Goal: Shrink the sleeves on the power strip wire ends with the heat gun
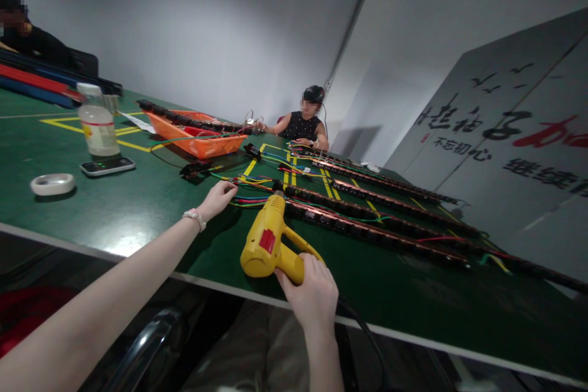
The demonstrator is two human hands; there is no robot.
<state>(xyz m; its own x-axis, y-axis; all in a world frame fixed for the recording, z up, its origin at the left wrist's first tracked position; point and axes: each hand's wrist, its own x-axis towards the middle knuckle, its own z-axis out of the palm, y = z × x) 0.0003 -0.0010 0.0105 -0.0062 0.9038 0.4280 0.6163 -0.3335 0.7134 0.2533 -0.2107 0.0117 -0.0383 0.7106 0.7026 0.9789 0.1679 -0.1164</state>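
Observation:
My right hand (315, 288) is wrapped round the handle of a yellow heat gun (261, 242) with a red label. Its nozzle points away from me, at the near end of a long dark strip with copper-coloured bars (349, 226). To the left, my left hand (220, 199) pinches at a bundle of coloured wires (250, 201) leading from that strip. Red, blue, green and yellow strands show beyond the fingertips. Exactly which strands are between the fingers is hidden.
More strips (390, 196) lie side by side across the green table (151, 214), over yellow tape lines. An orange basket (202, 146) carries another strip. A bottle (98, 125), a phone (108, 165) and a white ring-shaped object (52, 184) stand left. A co-worker (303, 125) sits opposite; another person is far left.

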